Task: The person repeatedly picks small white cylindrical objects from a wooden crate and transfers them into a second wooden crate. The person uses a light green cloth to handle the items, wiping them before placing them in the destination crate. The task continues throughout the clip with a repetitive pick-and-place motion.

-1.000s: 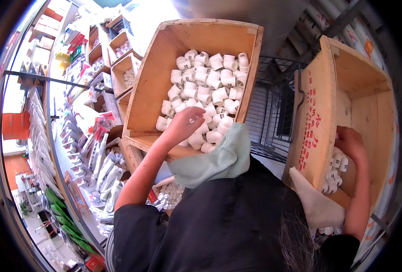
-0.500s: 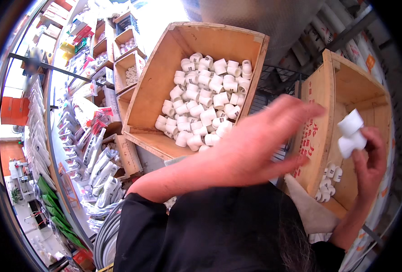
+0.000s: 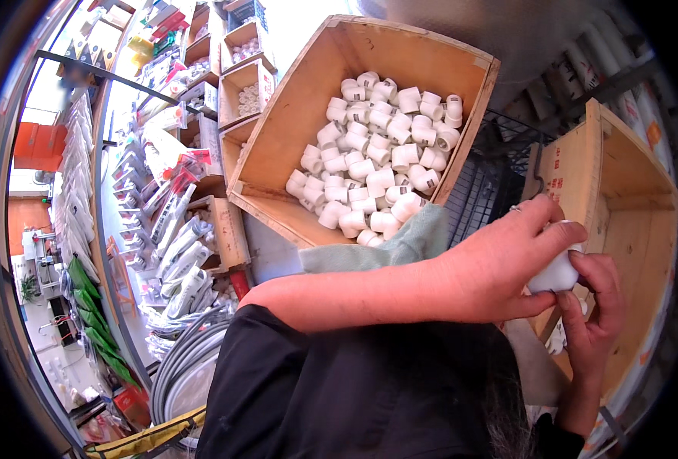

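My left hand (image 3: 515,264) and my right hand (image 3: 597,298) meet in front of the smaller wooden box at right. Between their fingers is a white pipe elbow (image 3: 554,275), partly covered by both hands. The left thumb and fingers close round one side of it, and the right thumb and fingertips press on the other. Left of the hands, a large wooden box (image 3: 270,180) holds a heap of similar white pipe elbows (image 3: 379,181). The smaller wooden box (image 3: 645,229) has a few white fittings low inside, mostly hidden behind my right hand.
A pale green cloth (image 3: 388,249) hangs over the large box's near edge. A black wire rack (image 3: 488,172) stands between the boxes. On the left are shelves with bagged parts, small wooden bins (image 3: 245,92) of fittings and a coil of grey hose (image 3: 182,367).
My left hand has moved right and down and closed on the white fitting that my right hand held up. The right hand has come lower and left. The view has shifted slightly.
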Demonstrator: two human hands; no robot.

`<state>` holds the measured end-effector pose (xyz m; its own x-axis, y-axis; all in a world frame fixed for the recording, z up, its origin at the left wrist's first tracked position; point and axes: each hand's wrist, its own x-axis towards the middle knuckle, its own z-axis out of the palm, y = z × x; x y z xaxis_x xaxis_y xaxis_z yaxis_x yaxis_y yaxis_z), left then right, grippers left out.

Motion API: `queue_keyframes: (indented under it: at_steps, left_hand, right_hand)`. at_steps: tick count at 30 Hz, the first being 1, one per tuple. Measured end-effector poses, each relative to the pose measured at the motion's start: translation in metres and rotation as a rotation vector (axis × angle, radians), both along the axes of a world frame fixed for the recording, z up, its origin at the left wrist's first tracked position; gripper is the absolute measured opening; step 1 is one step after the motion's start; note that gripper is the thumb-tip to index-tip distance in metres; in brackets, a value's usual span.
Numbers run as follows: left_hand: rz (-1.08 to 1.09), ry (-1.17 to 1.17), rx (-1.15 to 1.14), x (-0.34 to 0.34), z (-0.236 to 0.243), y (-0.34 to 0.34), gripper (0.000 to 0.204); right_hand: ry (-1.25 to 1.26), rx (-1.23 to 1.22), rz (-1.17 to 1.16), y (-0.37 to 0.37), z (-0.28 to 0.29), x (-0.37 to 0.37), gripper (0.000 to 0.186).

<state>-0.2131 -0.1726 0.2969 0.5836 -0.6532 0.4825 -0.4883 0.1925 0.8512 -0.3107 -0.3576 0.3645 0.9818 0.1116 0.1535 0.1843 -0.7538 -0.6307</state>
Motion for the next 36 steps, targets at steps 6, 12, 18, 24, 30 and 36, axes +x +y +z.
queue_keyframes:
  at_steps: [6,12,18,24,30,36]
  left_hand:
    - [0.137,0.143,0.267,0.034,-0.002,0.060,0.058]
    - [0.381,0.218,0.879,0.088,-0.081,0.162,0.055]
    - [0.199,0.267,1.330,0.096,-0.193,0.236,0.063]
    - [0.088,0.255,1.468,0.100,-0.214,0.243,0.061]
    - [0.147,0.099,1.667,0.092,-0.195,0.229,0.045]
    - [0.080,0.094,1.692,0.102,-0.195,0.228,0.051]
  right_hand:
    - [-0.019,0.066,-0.016,-0.009,0.000,0.001,0.042]
    - [-0.083,0.007,-0.089,-0.038,0.013,-0.010,0.043]
    - [-0.086,-0.028,-0.029,-0.045,0.015,-0.007,0.041]
    - [-0.093,-0.053,-0.164,-0.045,0.012,-0.004,0.038]
    - [-0.060,-0.137,-0.334,-0.053,0.009,0.014,0.029]
    - [0.206,-0.167,-0.360,-0.091,-0.015,0.019,0.022]
